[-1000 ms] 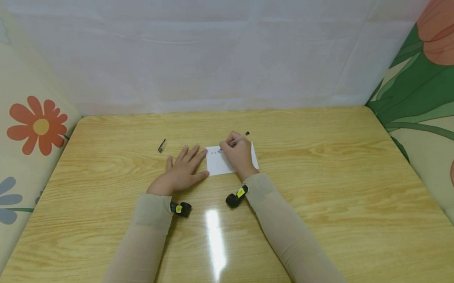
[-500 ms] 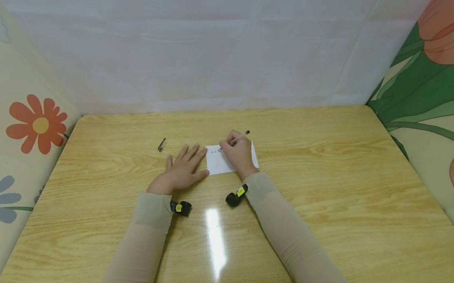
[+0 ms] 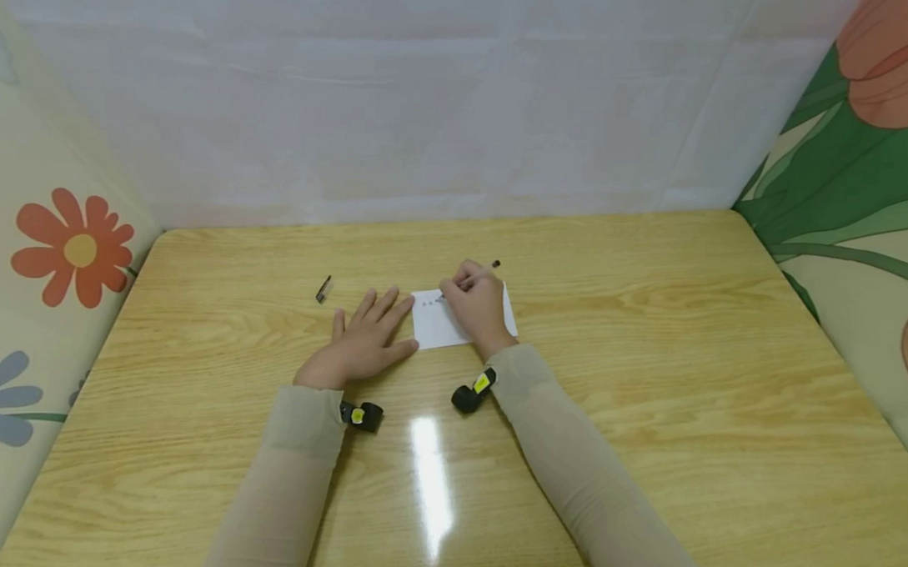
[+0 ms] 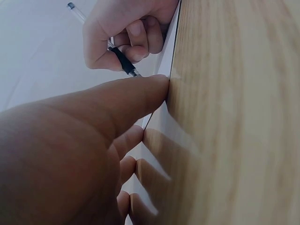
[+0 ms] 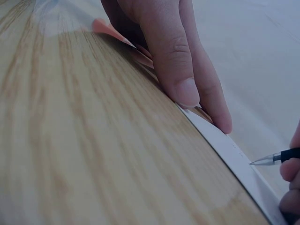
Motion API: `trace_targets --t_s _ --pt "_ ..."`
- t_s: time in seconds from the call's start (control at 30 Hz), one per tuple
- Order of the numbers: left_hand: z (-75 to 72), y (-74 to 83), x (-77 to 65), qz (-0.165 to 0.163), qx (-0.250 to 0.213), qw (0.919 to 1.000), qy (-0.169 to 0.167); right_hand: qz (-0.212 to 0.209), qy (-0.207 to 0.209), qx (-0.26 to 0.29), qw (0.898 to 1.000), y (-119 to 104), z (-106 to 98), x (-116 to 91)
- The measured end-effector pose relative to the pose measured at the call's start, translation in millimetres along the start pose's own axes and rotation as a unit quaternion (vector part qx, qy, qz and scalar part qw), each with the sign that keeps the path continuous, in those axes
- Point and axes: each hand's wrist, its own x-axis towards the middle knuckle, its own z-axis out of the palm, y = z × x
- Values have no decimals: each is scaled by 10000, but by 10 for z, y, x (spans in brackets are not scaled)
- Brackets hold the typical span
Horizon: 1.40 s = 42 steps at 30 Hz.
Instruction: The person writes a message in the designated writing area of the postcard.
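A small white sheet of paper lies on the wooden table, with a short row of dark marks near its upper left. My right hand pinches a pen over the paper; in the left wrist view the pen shows a clear barrel and black grip. Seen from the right wrist, the pen's tip is right at the paper. My left hand lies flat with fingers spread, its thumb and index fingertips at the paper's left edge. In the right wrist view that left thumb presses on the edge.
A pen cap with a dark clip lies beyond my left hand. The wooden table reaches to a white cloth backdrop. Flower-printed panels stand at both sides. Small black wrist cameras sit at both cuffs.
The pen and right fingers have shifted very slightly to the right along the row of marks. My left hand, the paper and the cap stay in place.
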Motion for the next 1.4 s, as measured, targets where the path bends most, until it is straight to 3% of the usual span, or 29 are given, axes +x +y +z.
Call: trace_targets --t_s 0.93,1.4 --pt "45 -81 55 -7 -70 10000 -40 1 -15 62 10000 25 -2 1" --pt "7 -23 16 20 -80 10000 -18 -1 -54 20 10000 22 -6 4"
